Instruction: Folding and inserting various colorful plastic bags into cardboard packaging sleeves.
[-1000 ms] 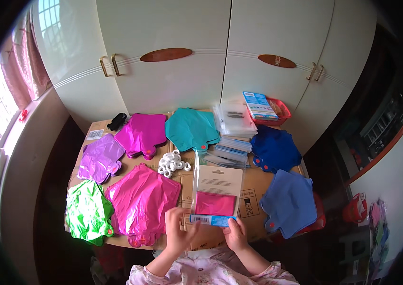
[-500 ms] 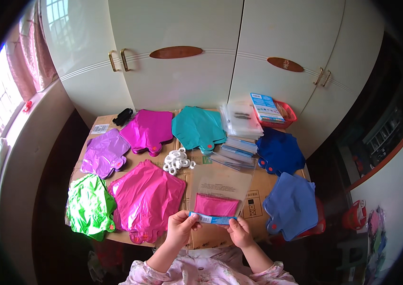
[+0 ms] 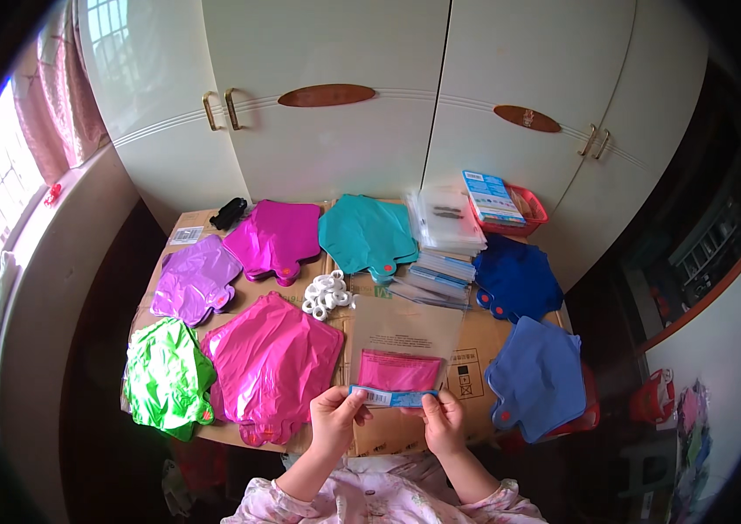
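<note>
Between my two hands is a clear plastic bag with a blue printed strip along its near edge. A folded pink foil piece lies inside it, close to the strip. My left hand pinches the strip's left end with the thumb on top. At its right end, my right hand does the same. Left of the bag is a stack of flat, shiny pink foil balloons. Small white ribbon rolls are heaped just beyond the bag's left side.
Other flat foil stacks ring the cardboard surface: green, lilac, magenta, teal, dark blue, light blue. Clear bags are piled near a red basket. White cabinets stand behind.
Both hands keep their pinch on the bag's strip. The bag has shifted only slightly, its far edge a little farther from me. The stacks lie as before.
</note>
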### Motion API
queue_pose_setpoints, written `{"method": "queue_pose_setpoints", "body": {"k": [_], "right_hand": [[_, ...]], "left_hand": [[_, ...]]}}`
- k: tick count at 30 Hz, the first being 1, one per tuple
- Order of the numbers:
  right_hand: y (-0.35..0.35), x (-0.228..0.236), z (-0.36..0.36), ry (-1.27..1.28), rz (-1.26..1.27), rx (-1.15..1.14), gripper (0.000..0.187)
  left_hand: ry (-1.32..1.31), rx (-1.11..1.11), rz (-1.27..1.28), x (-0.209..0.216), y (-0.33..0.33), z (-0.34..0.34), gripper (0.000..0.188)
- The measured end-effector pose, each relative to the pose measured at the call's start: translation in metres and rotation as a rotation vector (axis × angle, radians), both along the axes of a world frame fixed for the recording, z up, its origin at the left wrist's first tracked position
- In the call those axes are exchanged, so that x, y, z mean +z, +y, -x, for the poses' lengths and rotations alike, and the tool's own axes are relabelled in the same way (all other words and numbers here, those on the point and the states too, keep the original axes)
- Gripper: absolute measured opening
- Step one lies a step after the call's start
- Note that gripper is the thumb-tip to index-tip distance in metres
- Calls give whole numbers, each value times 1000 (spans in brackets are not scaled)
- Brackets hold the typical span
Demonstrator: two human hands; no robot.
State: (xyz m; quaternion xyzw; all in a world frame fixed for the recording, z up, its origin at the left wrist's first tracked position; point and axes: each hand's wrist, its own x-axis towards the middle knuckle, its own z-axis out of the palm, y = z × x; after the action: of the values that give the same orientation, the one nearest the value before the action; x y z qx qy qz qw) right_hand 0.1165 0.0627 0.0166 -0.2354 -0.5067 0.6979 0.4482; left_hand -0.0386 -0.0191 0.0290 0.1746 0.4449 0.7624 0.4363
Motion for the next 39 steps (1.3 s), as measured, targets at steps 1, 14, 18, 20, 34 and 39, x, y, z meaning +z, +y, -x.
{"method": "queue_pose_setpoints", "body": {"k": [1,14,18,20,34,39], "right_hand": [[1,-1,0,-19,-23,-14,22],[2,4,7,-107,-70,-133,25],[3,-2,5,-122,-65,-115,23],[2,-2,3,-112,-32,-93,20],[-9,-4,6,-39,61,5,13],[-2,3,-5,-99,-28,42,12]], "left_hand": [[4,5,-2,0,0,0,11],[125,-99,-96,-10,-1,-3,15],[48,-70,-103,-13,-1,-7,13],[27,-53,-85,-13,0,-8,14],[-337,-122,-189,-20,0,-23,13],[-151,-60,-148,-24,-4,-19,10]]}}
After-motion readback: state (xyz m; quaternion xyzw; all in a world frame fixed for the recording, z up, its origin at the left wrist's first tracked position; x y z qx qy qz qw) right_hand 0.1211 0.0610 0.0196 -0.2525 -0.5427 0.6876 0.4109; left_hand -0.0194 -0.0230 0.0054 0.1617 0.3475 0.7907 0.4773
